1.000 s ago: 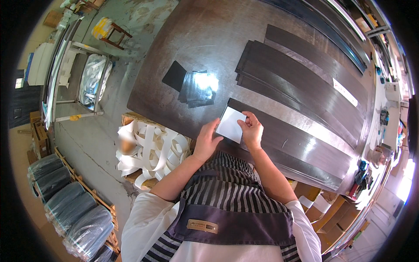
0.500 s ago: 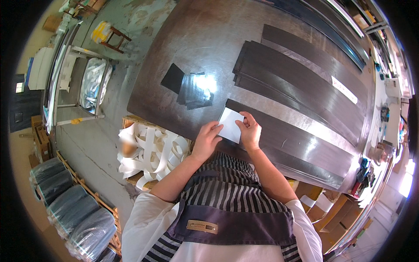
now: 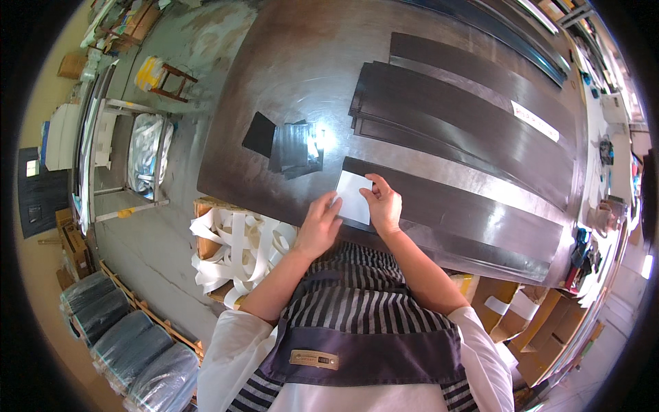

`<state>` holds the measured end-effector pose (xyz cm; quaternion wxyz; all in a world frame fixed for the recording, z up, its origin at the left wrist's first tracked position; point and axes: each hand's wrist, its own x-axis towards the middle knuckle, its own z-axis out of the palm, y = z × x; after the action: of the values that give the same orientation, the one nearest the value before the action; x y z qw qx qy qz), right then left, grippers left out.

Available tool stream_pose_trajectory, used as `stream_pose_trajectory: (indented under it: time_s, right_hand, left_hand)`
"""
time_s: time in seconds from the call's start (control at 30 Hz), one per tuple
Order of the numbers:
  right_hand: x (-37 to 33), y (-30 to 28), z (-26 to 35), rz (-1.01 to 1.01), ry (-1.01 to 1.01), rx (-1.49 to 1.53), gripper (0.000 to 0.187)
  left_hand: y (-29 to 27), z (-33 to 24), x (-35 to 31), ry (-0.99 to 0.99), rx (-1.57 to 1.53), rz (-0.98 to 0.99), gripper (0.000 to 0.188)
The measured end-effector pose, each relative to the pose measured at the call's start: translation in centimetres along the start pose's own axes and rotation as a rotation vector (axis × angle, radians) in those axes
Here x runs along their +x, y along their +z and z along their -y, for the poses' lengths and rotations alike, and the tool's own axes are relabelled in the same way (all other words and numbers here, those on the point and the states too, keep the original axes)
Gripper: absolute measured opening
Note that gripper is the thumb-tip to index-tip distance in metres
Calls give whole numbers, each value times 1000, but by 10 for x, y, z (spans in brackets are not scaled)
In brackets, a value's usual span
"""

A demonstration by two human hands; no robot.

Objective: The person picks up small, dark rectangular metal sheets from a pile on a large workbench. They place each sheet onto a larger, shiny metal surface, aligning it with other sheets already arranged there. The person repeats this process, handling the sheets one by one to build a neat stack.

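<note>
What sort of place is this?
Probably a workshop or small factory: long dark strips lie across a big worktable, curled white strips are heaped beside it, and plastic-wrapped bundles line up off to the left.

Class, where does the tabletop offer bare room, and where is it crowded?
Bare tabletop lies beyond the small dark pieces, left of the long dark strips; a smaller patch separates those pieces from the left hand. The right side, mostly strip-covered, is crowded.

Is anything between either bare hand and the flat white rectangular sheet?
Nothing visible: the bare right hand meets the flat white rectangular sheet at its right edge, the bare left hand at its left edge.
</note>
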<state>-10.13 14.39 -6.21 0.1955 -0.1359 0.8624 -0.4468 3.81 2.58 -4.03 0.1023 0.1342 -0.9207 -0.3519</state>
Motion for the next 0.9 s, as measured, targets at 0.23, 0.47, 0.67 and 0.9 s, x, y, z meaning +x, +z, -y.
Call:
stream_pose_trajectory:
  time_s: [0.23, 0.47, 0.67, 0.9]
  right_hand:
    - [0, 2, -2, -33, -183, -186, 42]
    - [-6, -48, 28, 101, -186, -169, 44]
    - [-15, -58, -7, 300, -590, -340, 29]
    - [57, -114, -36, -64, -352, -395, 38]
  left_hand:
    - [7, -10, 29, 92, 233, 60, 36]
    - [17, -27, 46, 103, 367, -12, 23]
    - [9, -35, 50, -67, 359, 179, 46]
    - [37, 14, 128, -175, -212, -94, 35]
